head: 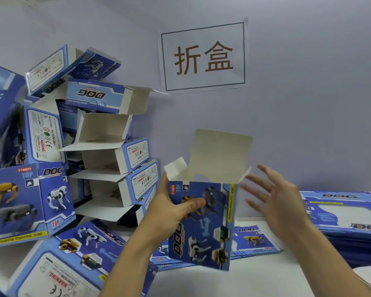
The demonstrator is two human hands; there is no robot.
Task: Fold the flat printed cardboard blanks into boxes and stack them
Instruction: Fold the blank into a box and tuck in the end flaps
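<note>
box in hand: blue printed box held upright above the white table, centre of view, top open, tall lid flap standing up at the back, small side flap raised at left
left hand: left hand grasps the box by its left edge, thumb across the printed front face, other fingers hidden behind the box
right hand: right hand released, fingers spread and straight, just right of the box's open top; not touching it as far as I can tell, edges motion-blurred
box print: robot dogs in yellow, grey and white, "DOG" lettering running sideways, yellow strip down the right corner
stacked boxes: pile of folded boxes against the wall at left, most lying on their sides with open ends and white insides showing, top ones tilted
left foreground: more boxes standing and lying at the near left, one with a "WARNING" panel face up
flat blanks: stack of flat blanks on the table at far right, well apart from the pile; a few more blanks lie flat behind and under the held box
wall sign: white paper sign with a dark frame and two brown characters, on the wall above the held box
wall: plain pale lilac wall behind everything
</note>
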